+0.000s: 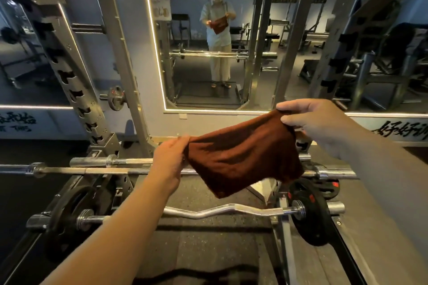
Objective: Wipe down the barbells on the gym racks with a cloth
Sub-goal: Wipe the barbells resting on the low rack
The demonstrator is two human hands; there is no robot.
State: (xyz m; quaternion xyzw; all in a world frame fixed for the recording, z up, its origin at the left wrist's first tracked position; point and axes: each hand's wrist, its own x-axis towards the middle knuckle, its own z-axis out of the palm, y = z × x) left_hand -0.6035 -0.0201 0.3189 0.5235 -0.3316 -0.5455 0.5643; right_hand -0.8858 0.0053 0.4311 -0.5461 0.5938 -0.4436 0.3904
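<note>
A rust-brown cloth (240, 155) hangs spread between my two hands, above the bars. My left hand (170, 159) pinches its lower left corner. My right hand (310, 120) pinches its upper right corner, higher up. Behind the cloth a long straight barbell (97, 171) lies across the rack, partly hidden by the cloth and my left hand. A second straight bar (108, 161) lies just behind it. Lower and closer to me, a curved curl bar (215, 211) rests with black plates on both ends.
A grey rack upright (76, 90) with notched hooks rises at the left. A wall mirror (208, 48) ahead reflects a person holding the cloth. Black weight plates (310, 213) sit at the right end of the curl bar. Rubber floor (208, 252) lies below.
</note>
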